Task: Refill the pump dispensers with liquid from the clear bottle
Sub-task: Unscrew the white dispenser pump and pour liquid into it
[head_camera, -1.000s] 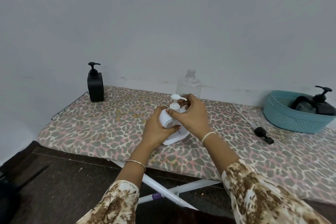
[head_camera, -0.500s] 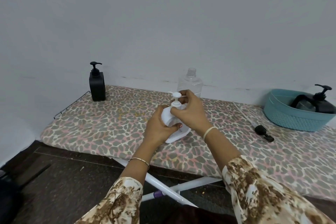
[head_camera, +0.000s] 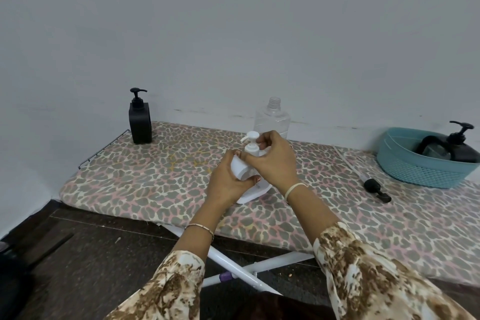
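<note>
A white pump dispenser stands tilted on the leopard-print ironing board, its base resting on the cover. My left hand wraps around its body. My right hand pinches the white pump collar at the neck. Just behind them the clear bottle stands upright with no cap on. A black pump dispenser stands at the board's far left corner.
A teal basket at the right holds another black pump dispenser. A loose black pump head with its tube lies on the board left of the basket. The wall runs along the back; dark floor and white board legs lie below.
My right hand has turned at the pump collar and the pump's nozzle now points left. The dispenser stays in the same spot in my left hand.
</note>
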A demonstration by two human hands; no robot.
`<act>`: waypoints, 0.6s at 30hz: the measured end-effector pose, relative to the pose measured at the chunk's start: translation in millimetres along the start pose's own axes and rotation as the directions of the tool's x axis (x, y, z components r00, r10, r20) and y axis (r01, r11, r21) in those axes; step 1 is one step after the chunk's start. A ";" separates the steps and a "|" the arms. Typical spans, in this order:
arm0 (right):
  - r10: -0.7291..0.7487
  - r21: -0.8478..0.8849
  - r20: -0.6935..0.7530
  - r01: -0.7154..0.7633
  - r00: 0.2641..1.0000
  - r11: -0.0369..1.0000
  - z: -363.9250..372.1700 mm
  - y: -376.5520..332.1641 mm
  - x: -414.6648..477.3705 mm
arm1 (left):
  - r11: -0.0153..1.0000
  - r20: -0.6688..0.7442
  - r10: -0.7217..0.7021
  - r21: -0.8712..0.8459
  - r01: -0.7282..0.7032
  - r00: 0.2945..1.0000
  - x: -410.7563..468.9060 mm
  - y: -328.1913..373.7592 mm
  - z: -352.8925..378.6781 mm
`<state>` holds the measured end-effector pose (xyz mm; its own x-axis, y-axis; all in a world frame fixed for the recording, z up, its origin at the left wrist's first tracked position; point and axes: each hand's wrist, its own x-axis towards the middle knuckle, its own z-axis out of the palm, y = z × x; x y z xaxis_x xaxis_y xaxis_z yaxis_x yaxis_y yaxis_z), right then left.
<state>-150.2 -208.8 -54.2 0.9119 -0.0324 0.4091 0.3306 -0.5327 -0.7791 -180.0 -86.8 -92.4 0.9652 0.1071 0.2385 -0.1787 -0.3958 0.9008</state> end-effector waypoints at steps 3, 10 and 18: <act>0.042 0.074 0.052 -0.046 0.998 0.996 0.5 -0.1 0.4 | 1.000 0.003 -0.009 -0.009 0.009 1.000 -0.2 0.4 0.5; 0.020 0.016 -0.029 -0.019 0.999 1.000 3.4 -1.8 -4.9 | 1.000 -0.006 0.000 -0.018 -0.001 1.000 -0.9 -0.4 0.8; 0.048 0.048 -0.026 -0.047 0.999 0.998 4.5 -1.2 -4.7 | 1.000 -0.007 -0.008 -0.021 0.008 1.000 -0.2 -2.3 1.4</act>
<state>-153.8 -204.2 -57.3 0.9202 -0.0795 0.3833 0.2989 -0.4898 -0.8190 -179.5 -87.1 -95.0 0.9652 0.1168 0.2340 -0.1751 -0.3759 0.9100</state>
